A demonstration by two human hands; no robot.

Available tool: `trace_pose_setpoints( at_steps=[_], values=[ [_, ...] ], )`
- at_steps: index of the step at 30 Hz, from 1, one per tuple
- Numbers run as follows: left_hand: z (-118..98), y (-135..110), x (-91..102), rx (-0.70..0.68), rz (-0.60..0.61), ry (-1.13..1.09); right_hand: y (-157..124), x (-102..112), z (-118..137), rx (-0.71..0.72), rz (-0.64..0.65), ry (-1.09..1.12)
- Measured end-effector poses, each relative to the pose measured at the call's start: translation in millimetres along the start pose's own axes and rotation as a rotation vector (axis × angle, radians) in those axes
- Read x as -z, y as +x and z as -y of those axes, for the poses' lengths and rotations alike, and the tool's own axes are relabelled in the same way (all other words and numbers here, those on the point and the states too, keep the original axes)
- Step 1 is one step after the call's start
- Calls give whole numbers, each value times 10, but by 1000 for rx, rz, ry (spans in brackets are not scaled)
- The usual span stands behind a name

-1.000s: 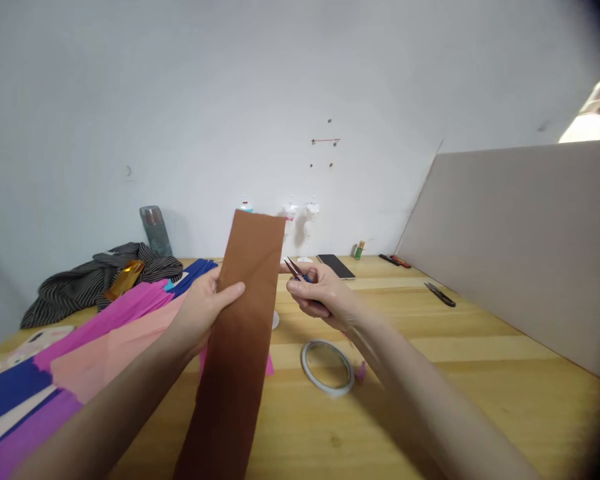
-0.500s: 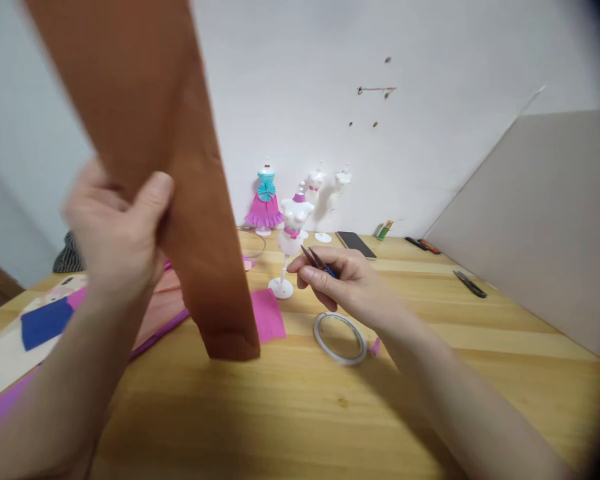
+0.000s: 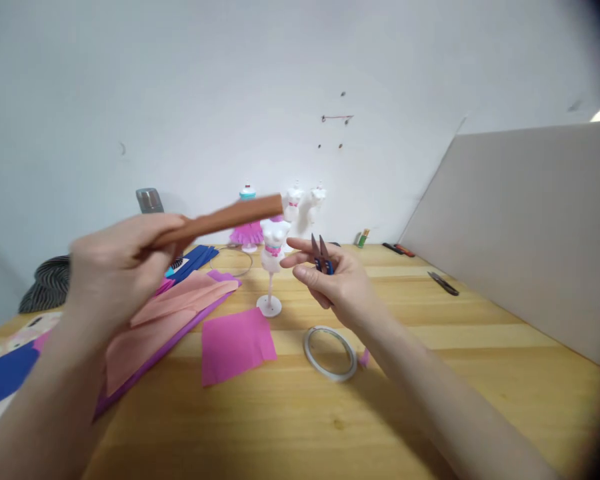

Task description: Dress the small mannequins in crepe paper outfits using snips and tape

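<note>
My left hand (image 3: pixel 125 267) is closed on a strip of brown crepe paper (image 3: pixel 230 217), raised above the table and seen nearly edge-on. In my right hand (image 3: pixel 335 273) lies a pair of thread snips (image 3: pixel 323 255) with blue handles, their two blades pointing up and apart. Between the hands stands a small white dress-form (image 3: pixel 275 240) with a pink band at its waist; the brown strip's end hides part of its top. A pink paper square (image 3: pixel 237 347) lies in front of its base. Below my right hand rests a roll of double-sided tape (image 3: pixel 307 350).
Peach paper (image 3: pixel 175 303) and blue sheets (image 3: pixel 5 377) lie at left. Behind are a dressed form (image 3: pixel 247 233) and two white forms (image 3: pixel 295 200). A green spool (image 3: pixel 363 238) and black-handled snips (image 3: pixel 443 284) lie at right, beside a partition (image 3: pixel 520 220).
My left hand has tipped the brown strip from upright and broad to nearly level and edge-on, uncovering the pink square. The snips have turned more upright in my right hand. The view has shifted.
</note>
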State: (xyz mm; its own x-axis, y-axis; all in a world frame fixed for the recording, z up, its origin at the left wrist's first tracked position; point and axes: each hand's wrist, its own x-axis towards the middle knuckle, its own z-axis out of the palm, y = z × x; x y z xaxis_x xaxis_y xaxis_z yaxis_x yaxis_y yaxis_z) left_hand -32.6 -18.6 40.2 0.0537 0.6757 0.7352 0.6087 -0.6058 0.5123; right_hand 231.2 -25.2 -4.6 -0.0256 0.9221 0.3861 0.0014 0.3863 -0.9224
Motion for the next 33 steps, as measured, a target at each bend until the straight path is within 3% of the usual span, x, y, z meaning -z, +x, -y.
trace_pose_setpoints(
  at_steps=[4, 9, 12, 19, 24, 28, 33],
  values=[
    [-111, -32, -160, -53, 118, 12, 39, 17, 15, 6, -7, -42],
    [-203, -73, -290, 121, 526, -34, 78, 71, 14, -30, 20, 14],
    [-217, -130, -388, 162, 675, -149, 85, 91, -15, -45, 81, 14],
    [-179, -279, -599, 253, 730, -303, 55, 49, 23, 38, 116, -178],
    [-121, -354, -776, 540, 783, -528, 0, 234, 182, 164, -2, -438],
    [-124, -414, -891, 701, 736, -629, -56, 451, 355, 166, 121, -466],
    [-129, -464, -965, 687, 612, -646, -124, 500, 483, 213, 400, -586]
  ],
)
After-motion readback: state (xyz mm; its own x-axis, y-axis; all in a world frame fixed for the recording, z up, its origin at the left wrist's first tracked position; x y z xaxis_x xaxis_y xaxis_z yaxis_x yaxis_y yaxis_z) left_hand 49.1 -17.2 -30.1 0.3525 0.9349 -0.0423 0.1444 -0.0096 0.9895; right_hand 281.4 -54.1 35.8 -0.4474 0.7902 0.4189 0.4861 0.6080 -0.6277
